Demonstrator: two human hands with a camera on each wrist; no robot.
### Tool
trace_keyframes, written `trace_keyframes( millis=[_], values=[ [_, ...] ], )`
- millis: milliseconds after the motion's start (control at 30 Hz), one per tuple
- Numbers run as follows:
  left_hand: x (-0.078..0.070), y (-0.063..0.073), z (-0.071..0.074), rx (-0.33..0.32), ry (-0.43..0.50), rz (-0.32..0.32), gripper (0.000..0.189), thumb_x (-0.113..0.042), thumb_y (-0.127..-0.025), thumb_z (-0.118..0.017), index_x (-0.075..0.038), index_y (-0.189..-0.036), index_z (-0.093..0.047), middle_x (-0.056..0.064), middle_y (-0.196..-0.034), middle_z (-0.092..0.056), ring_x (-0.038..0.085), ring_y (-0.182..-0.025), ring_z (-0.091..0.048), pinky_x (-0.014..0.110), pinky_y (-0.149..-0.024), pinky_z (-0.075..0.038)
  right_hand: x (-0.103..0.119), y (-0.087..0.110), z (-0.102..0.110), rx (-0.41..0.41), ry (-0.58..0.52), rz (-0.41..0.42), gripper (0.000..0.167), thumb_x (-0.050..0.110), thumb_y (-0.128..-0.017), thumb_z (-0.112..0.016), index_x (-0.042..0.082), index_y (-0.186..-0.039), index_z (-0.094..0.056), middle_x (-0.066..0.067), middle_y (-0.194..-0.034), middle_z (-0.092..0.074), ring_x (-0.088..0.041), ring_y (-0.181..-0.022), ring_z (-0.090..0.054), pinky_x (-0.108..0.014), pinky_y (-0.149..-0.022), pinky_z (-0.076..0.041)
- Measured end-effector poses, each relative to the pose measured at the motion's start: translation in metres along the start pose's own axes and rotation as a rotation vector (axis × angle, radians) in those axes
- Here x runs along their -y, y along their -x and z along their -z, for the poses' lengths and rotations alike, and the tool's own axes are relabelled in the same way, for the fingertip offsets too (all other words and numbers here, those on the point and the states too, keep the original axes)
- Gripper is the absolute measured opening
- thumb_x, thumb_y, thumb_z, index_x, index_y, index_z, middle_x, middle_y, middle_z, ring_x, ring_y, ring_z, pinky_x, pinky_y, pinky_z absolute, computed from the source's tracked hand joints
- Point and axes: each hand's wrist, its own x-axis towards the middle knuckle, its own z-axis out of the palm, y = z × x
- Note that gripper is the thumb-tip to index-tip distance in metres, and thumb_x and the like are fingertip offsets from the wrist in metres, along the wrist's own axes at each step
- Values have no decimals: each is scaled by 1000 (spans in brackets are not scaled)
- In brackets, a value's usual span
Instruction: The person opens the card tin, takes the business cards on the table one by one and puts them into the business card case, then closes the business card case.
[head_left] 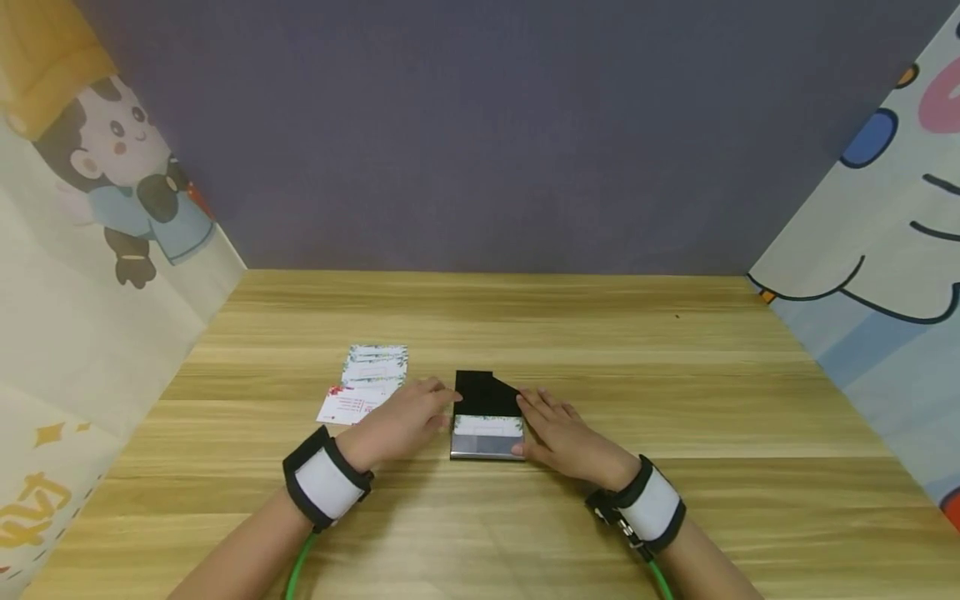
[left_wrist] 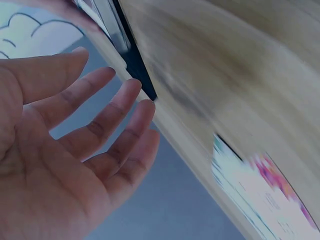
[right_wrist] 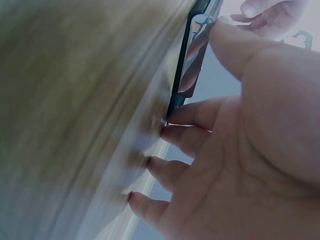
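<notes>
An opened card case (head_left: 472,393) lies on the table, its black flap folded back away from the person. In its near half, a card with a floral edge (head_left: 488,426) shows above a shiny metal panel (head_left: 487,447). My left hand (head_left: 408,417) is at the case's left side, index fingertip right at the flap's edge; the left wrist view shows its fingers (left_wrist: 131,127) spread and loosely bent. Along the right side lies my right hand (head_left: 558,433), thumb at the lower right corner and fingertips at the flap's edge and on the tabletop.
Left of the case, several white cards with floral edges (head_left: 375,357) lie overlapped on the wooden table (head_left: 637,358). A card with red print (head_left: 341,407) lies across their near end, partly behind the left hand. A dark panel (head_left: 495,133) stands behind the table.
</notes>
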Motion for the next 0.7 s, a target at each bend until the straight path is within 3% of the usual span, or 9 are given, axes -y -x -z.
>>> trace_keyframes(
  millis=[133, 467, 700],
  values=[
    [8, 7, 5, -31, -13, 34, 29, -6, -86, -59, -5, -114, -60, 11, -108, -60, 27, -99, -55, 40, -83, -46, 0, 0, 0, 0, 1, 0, 70, 39, -93, -48, -3, -142, -22, -20, -150, -15, -40, -138, -10, -60, -106, -16],
    [26, 20, 11, -37, -43, 153, 32, -7, -84, -62, -6, -116, -59, 10, -110, -59, 29, -100, -54, 42, -85, -45, 0, 0, -1, -10, 8, 14, 69, 39, -93, -48, -4, -142, -23, -21, -150, -17, -41, -138, -11, -61, -105, -17],
    [44, 32, 19, -46, -82, 203, 38, -10, -81, -66, -3, -118, -57, 14, -107, -59, 32, -98, -53, 45, -84, -46, -1, -1, -1, -2, -4, 3, 70, 40, -93, -47, -3, -142, -22, -20, -151, -15, -40, -138, -10, -60, -106, -16]
  ],
)
